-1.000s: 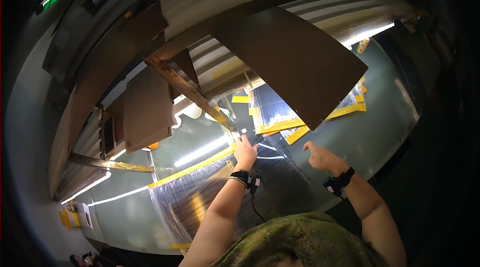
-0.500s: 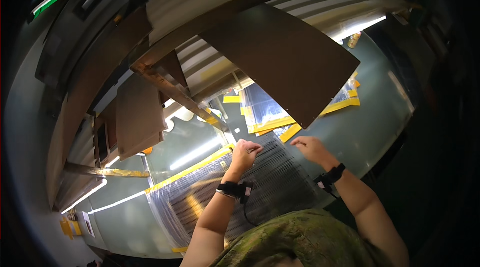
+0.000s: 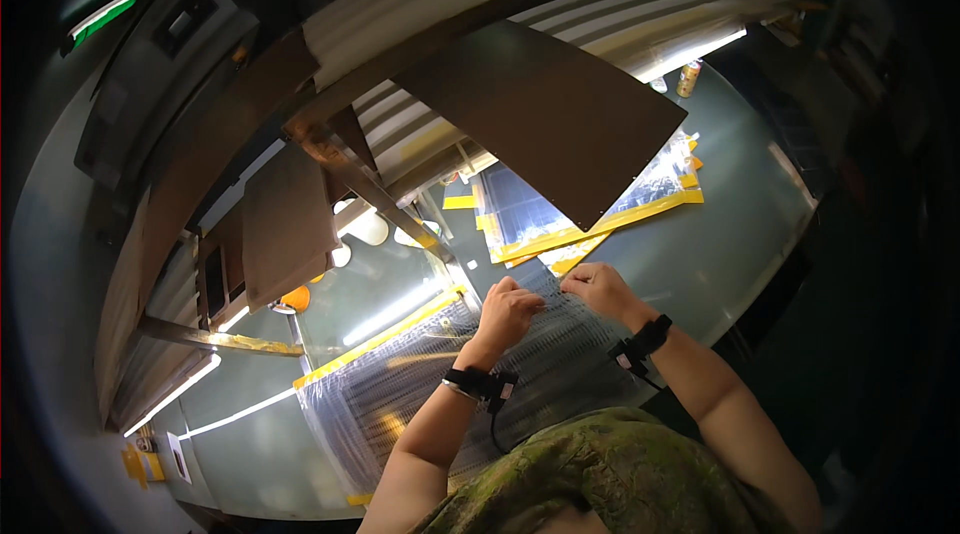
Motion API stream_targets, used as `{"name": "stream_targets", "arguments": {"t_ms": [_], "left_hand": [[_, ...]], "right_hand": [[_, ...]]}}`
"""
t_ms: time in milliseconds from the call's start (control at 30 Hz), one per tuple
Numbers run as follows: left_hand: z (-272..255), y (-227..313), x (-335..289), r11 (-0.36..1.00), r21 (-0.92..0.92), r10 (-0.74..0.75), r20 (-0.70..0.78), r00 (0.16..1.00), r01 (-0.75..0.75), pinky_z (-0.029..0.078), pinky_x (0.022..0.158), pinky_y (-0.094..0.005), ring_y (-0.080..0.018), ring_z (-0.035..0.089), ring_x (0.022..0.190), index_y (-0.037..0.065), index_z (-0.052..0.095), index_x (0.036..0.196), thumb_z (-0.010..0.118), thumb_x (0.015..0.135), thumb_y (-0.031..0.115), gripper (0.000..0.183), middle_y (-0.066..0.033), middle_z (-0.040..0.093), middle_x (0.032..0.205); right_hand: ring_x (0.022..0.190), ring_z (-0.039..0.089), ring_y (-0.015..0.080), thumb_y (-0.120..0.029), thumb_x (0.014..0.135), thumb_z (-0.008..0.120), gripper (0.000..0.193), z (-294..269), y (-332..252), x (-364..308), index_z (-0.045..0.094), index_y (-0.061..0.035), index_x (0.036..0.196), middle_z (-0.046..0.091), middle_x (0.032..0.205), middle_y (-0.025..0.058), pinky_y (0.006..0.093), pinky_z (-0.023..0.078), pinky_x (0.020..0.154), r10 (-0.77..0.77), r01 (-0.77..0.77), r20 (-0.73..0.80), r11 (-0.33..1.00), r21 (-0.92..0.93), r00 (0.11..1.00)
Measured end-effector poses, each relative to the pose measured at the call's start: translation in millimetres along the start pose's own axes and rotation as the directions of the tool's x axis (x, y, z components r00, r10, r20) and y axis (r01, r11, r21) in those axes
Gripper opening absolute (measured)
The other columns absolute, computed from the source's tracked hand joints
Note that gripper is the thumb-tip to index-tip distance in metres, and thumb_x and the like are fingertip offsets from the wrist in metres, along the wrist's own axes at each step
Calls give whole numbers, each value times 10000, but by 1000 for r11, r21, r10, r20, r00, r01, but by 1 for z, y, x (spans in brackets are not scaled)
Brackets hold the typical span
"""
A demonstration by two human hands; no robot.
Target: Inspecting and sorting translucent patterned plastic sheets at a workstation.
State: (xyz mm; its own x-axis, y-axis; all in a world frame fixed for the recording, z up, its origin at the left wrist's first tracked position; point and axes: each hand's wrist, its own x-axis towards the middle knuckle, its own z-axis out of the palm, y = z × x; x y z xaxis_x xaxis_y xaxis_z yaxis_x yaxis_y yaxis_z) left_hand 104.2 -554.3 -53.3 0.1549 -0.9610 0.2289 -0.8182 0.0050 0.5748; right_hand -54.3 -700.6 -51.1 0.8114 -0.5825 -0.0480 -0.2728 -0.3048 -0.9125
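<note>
A large clear film sheet with rows of dark marks and yellow tape along its far edge lies on the green-grey table in front of me. Above its right part, my left hand has its fingers curled together. My right hand is closed in a pinch just to the right, over the sheet's far right end. A small gap separates the two hands. Whatever is between the fingers of either hand is too small or hidden to make out. Black bands with small boxes circle both wrists.
Beyond my hands lies a stack of clear sheets edged in yellow tape. A brown board hangs out over it from the shelf frame. A can stands far right; an orange round thing sits under the left shelf.
My hands have come closer together: the left has moved right and its fingers have curled in, the right has moved left. The whole view has shifted slightly.
</note>
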Motion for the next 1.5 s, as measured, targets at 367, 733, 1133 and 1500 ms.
{"name": "stream_targets", "arguments": {"t_ms": [367, 733, 1133, 1500], "left_hand": [[-86, 38, -26, 934, -318, -104, 194, 976, 163, 516, 689, -309, -238, 667, 748, 20, 663, 855, 583, 805, 27, 95, -113, 677, 779], [-59, 11, -27, 892, -332, -250, 207, 946, 308, 511, 690, -299, -210, 672, 770, 47, 670, 940, 606, 826, 131, 155, -100, 687, 846], [-30, 39, -4, 910, -200, -284, 337, 898, 363, 512, 678, -325, -226, 669, 758, 118, 699, 906, 669, 781, 304, 226, -92, 684, 808], [-3, 28, 1, 908, -131, -368, 199, 908, 397, 511, 642, -368, -282, 650, 699, 126, 715, 858, 657, 768, 336, 235, -109, 672, 753]], "right_hand": [[748, 609, 362, -285, 729, 699, 266, -32, 69, 20, 660, -37, 819, 640, 751, 187, 417, 479, 662, 137, -115, -2, 823, -556, 991], [626, 514, 176, -131, 802, 616, 380, -75, -19, -45, 506, -82, 1163, 530, 690, 73, 316, 438, 611, 63, -53, 79, 991, -126, 995], [710, 499, 162, -70, 720, 709, 139, 39, -7, -54, 671, -63, 853, 484, 778, 50, 278, 432, 657, -91, 104, -344, 994, 22, 935], [638, 458, 48, -68, 790, 668, 83, 60, 19, -46, 603, -16, 797, 522, 743, -6, 189, 385, 550, 165, -7, -317, 896, 445, 934]]}}
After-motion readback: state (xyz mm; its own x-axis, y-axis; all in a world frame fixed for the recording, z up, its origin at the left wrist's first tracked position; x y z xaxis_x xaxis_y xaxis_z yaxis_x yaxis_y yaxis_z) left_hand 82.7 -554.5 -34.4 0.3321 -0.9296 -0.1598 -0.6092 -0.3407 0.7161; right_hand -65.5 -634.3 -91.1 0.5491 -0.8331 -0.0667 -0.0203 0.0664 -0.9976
